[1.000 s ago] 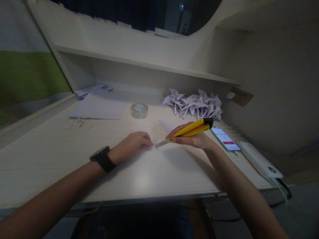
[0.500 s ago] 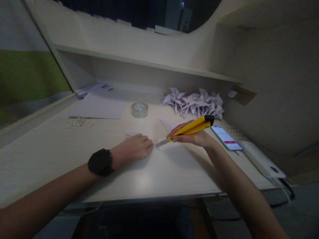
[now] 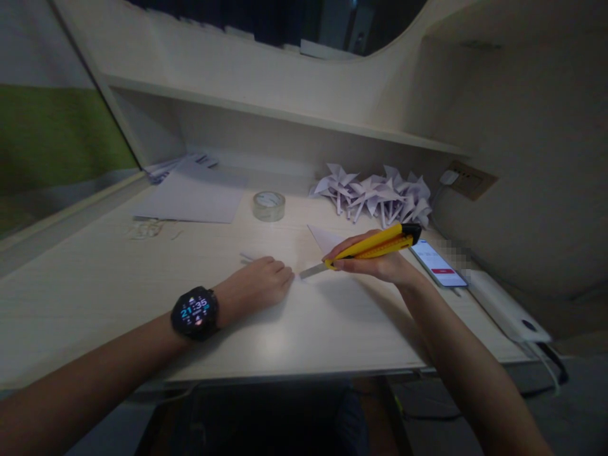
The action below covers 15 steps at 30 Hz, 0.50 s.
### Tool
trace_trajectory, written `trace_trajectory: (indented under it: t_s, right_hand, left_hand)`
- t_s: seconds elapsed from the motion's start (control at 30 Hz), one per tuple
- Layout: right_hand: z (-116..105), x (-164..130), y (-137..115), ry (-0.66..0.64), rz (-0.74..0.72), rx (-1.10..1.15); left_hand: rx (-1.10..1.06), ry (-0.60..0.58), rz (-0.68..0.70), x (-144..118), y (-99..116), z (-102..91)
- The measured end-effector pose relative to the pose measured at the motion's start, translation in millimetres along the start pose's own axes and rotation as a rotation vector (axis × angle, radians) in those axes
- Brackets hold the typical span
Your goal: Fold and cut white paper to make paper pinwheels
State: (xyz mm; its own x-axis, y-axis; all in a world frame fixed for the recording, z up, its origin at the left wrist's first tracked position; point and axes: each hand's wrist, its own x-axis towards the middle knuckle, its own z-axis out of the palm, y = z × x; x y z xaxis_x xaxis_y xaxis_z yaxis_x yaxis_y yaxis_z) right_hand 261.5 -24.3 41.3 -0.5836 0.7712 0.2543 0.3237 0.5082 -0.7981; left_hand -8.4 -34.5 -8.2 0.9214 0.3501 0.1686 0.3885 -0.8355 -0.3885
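My right hand (image 3: 373,261) grips a yellow box cutter (image 3: 382,242), its blade extended down and to the left. The blade tip is at the end of a thin white paper stick (image 3: 246,256), just right of my left fingers; whether it cuts in, I cannot tell. My left hand (image 3: 263,283) is closed over the stick, pressing it against the desk, and covers its middle. A black smartwatch (image 3: 194,313) with a lit face is on my left wrist. Partly behind my right hand lies a white piece of paper (image 3: 319,237).
A clear tape roll (image 3: 268,208) stands beyond my left hand. Paper sheets (image 3: 194,193) lie back left, with small scraps (image 3: 145,229) before them. Several paper pinwheels (image 3: 375,190) are piled back right. A phone (image 3: 439,266) and a white power strip (image 3: 506,310) lie at right.
The watch face has lit up. The view has shifted slightly. Both hands keep nearly the same place, with the blade still at the stick's end.
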Motion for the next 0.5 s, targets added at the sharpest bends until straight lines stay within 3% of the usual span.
trace_trajectory:
  t_s: [0.5]
  right_hand:
    - [2.3, -1.9, -3.9, -0.009, -0.018, -0.011]
  left_hand:
    - [-0.107, -0.039, -0.050, 0.3, -6.0, -7.0]
